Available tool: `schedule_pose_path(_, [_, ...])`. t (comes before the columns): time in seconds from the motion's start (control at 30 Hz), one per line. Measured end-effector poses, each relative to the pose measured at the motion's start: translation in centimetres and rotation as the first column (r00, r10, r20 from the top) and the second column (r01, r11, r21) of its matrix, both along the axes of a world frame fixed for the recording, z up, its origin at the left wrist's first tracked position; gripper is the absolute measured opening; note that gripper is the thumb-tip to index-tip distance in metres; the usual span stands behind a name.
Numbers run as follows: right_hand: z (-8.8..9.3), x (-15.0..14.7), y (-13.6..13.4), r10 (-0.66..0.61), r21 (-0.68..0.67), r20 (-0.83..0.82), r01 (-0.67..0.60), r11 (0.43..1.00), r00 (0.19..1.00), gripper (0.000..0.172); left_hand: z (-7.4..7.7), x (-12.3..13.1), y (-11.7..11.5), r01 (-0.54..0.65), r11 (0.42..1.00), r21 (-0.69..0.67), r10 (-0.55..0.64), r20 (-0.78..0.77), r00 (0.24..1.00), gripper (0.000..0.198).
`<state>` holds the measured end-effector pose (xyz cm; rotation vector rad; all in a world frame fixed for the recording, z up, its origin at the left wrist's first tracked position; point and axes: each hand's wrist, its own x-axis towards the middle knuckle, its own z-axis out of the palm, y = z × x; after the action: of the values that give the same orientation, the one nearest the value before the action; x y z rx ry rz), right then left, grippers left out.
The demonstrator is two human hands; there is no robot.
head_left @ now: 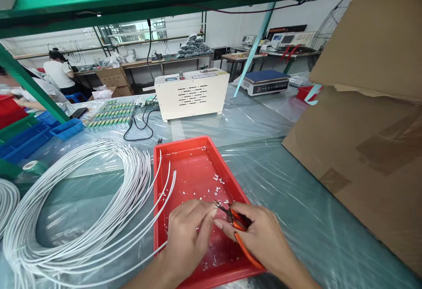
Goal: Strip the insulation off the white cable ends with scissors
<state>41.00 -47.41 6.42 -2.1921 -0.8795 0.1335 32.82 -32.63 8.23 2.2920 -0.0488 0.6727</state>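
My left hand [191,232] is closed over the red tray [231,166], pinching the end of a white cable [154,250] that runs in from the lower left; the tip itself is mostly hidden by my fingers. My right hand [260,232] grips orange-handled cutters [243,247], their dark jaws pointing left at my left fingertips. Small white scraps [217,185] lie scattered in the tray. Left of it rests a large coil of white cable [42,205], with several loose ends reaching over the tray's left rim.
A beige machine [193,95] stands behind the tray, with a blue-topped scale [263,81] to its right. A big cardboard box [369,170] leans in from the right. Blue bins [67,129] and a sheet of green circuit boards [112,114] sit left. Two people work at far left.
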Motion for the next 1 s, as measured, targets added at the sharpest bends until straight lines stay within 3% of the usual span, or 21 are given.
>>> schedule_pose_path(0.1, [0.3, 0.3, -0.1, 0.076, 0.096, -0.201, -0.058, 0.994, 0.977, 0.039, 0.9, 0.1, -0.2, -0.052, 0.950, -0.308, -0.019, -0.223, 0.975, 0.016])
schedule_pose_path(0.2, [0.5, 0.3, 0.0, 0.145, 0.321, -0.379, -0.017, 0.947, 0.914, 0.030, 1.4, 0.0, -0.4, -0.083, 0.886, -0.456, -0.060, -0.290, 0.955, 0.017])
schedule_pose_path(0.27, [0.5, 0.1, 0.1, 0.161, 0.434, -0.438, 0.051, 0.900, 0.884, 0.025, 1.4, -0.1, -0.5, -0.067, 0.903, -0.424, -0.059, -0.277, 0.959, 0.016])
schedule_pose_path(0.33, [0.4, -0.1, 0.2, 0.157, 0.483, -0.462, 0.099, 0.870, 0.873, 0.023, 1.3, -0.1, -0.5, -0.043, 0.950, -0.310, -0.036, -0.244, 0.969, 0.015])
schedule_pose_path(0.53, [0.7, -0.2, 0.5, 0.143, 0.513, -0.419, 0.104, 0.852, 0.897, 0.020, 0.5, -0.7, -1.1, 0.011, 0.996, -0.088, -0.031, -0.224, 0.974, 0.022])
schedule_pose_path(0.63, [1.0, -0.3, 0.7, 0.088, 0.537, -0.327, 0.108, 0.837, 0.941, 0.018, 0.3, -1.3, -1.9, -0.024, 0.993, -0.114, 0.007, -0.149, 0.989, 0.021])
schedule_pose_path(0.7, [0.9, -0.6, 0.7, 0.021, 0.563, -0.248, 0.126, 0.817, 0.969, 0.013, 0.5, -1.5, -2.5, 0.003, 0.956, -0.293, -0.077, -0.240, 0.968, 0.019])
schedule_pose_path(0.73, [0.8, -0.7, 0.7, -0.005, 0.575, -0.212, 0.129, 0.808, 0.977, 0.011, 0.7, -1.5, -2.7, 0.017, 0.893, -0.450, -0.177, -0.316, 0.932, 0.025])
schedule_pose_path(0.77, [0.7, -0.9, 0.6, -0.019, 0.585, -0.180, 0.123, 0.801, 0.984, 0.009, 0.9, -1.5, -2.9, -0.001, 0.785, -0.619, -0.291, -0.371, 0.882, 0.032])
schedule_pose_path(0.83, [0.5, -1.2, 0.4, -0.031, 0.603, -0.099, 0.085, 0.793, 0.995, 0.005, 1.3, -1.3, -3.1, -0.108, 0.489, -0.866, -0.448, -0.355, 0.821, 0.038])
schedule_pose_path(0.9, [0.4, -1.4, 0.2, -0.016, 0.591, 0.072, -0.030, 0.806, 0.997, 0.009, 1.5, -1.0, -3.0, -0.185, 0.230, -0.956, -0.449, -0.273, 0.851, 0.036])
schedule_pose_path(0.97, [0.3, -1.4, 0.1, 0.026, 0.530, 0.285, -0.180, 0.829, 0.958, 0.018, 1.5, -0.7, -2.7, -0.219, 0.072, -0.973, -0.397, -0.230, 0.888, 0.031])
schedule_pose_path(1.0, [0.2, -1.4, 0.1, 0.049, 0.492, 0.367, -0.238, 0.837, 0.929, 0.023, 1.4, -0.7, -2.5, -0.230, 0.028, -0.973, -0.382, -0.223, 0.897, 0.030])
